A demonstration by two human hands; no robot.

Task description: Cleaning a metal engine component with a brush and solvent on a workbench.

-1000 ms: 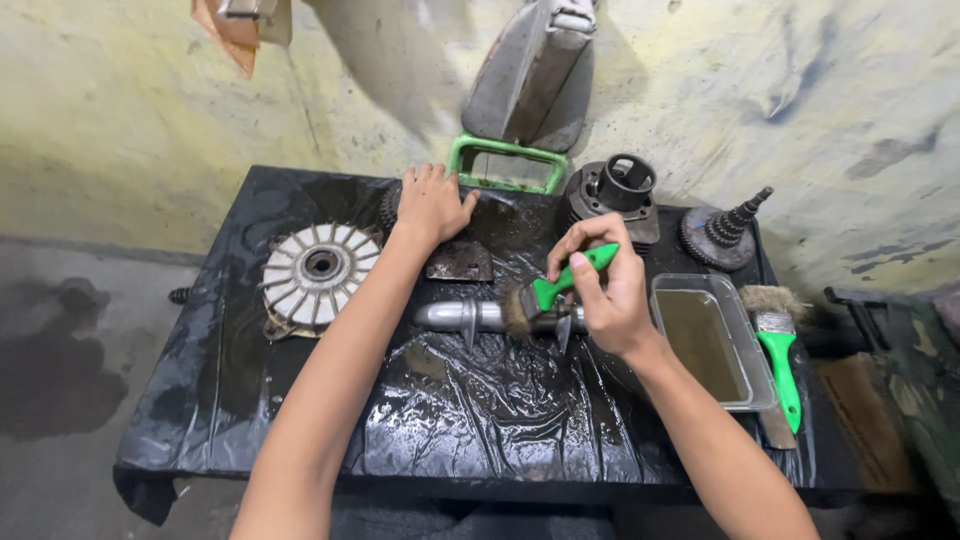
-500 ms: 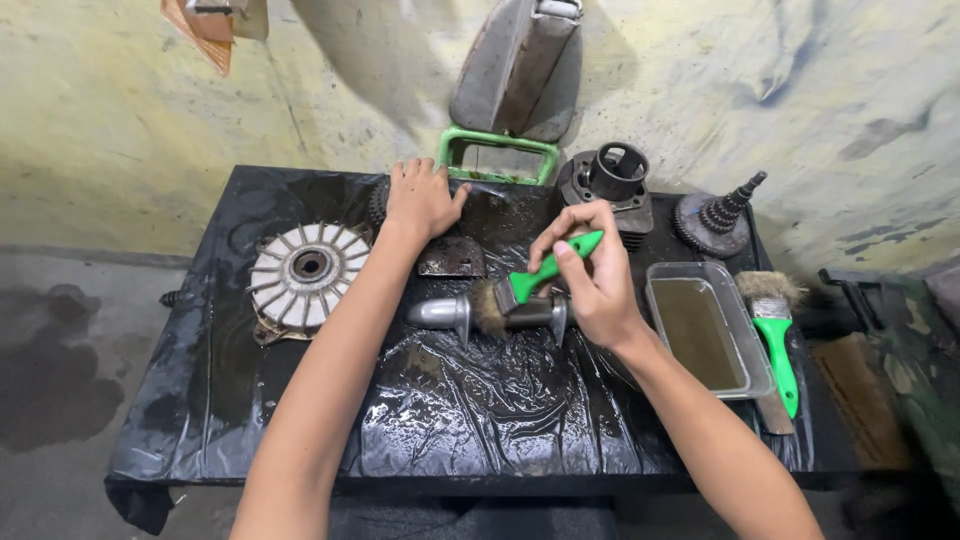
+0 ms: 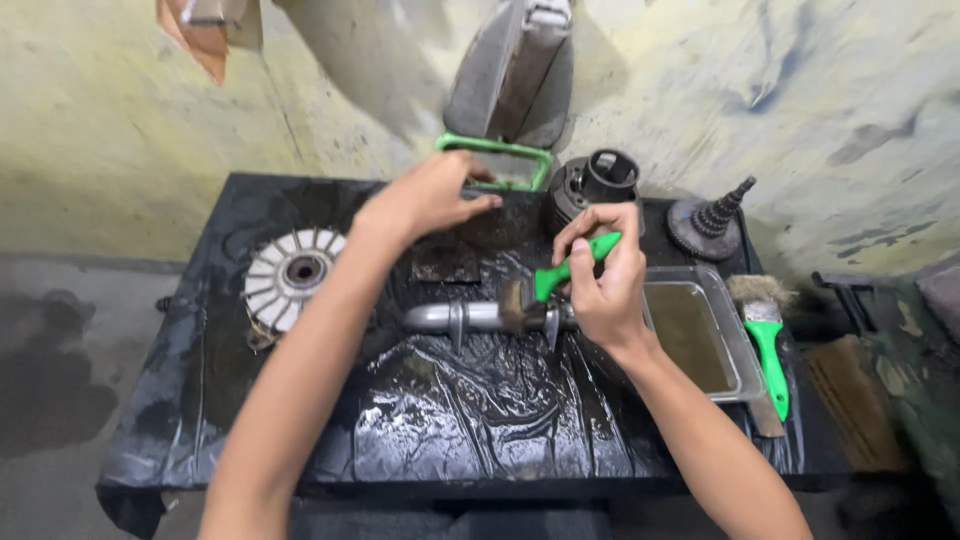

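Your right hand (image 3: 605,285) was closed around the green handle of a paintbrush (image 3: 560,272), and the bristles rested on the metal shaft (image 3: 470,317) that lay across the middle of the desk (image 3: 300,440). The shaft lay on its side, just left of your right hand, with its thin flange standing up from the wet black plastic sheet. Your left hand (image 3: 425,200) was open, palm down and fingers spread, hovering above a dark flat plate (image 3: 447,262) at the back of the desk; I cannot tell whether it touched anything.

To brush such a part well, I think it was better to keep the bristles flat along the shaft, to work with short strokes toward the flange, and to steady the shaft with the free hand, because a round part rolls easily on a slippery sheet.

Further out, a metal tray (image 3: 725,335) with brownish liquid stood just right of your right hand, and a second brush (image 3: 765,325) with green handle lay beside it at the desk's edge. Behind were a dark cylinder (image 3: 592,185), a stepped gear cone (image 3: 712,220) and a green-rimmed rectangular frame (image 3: 495,162) under a grey cover leaning on the wall. A white finned pulley wheel (image 3: 292,275) lay at the left. No package, label or sign was visible anywhere.
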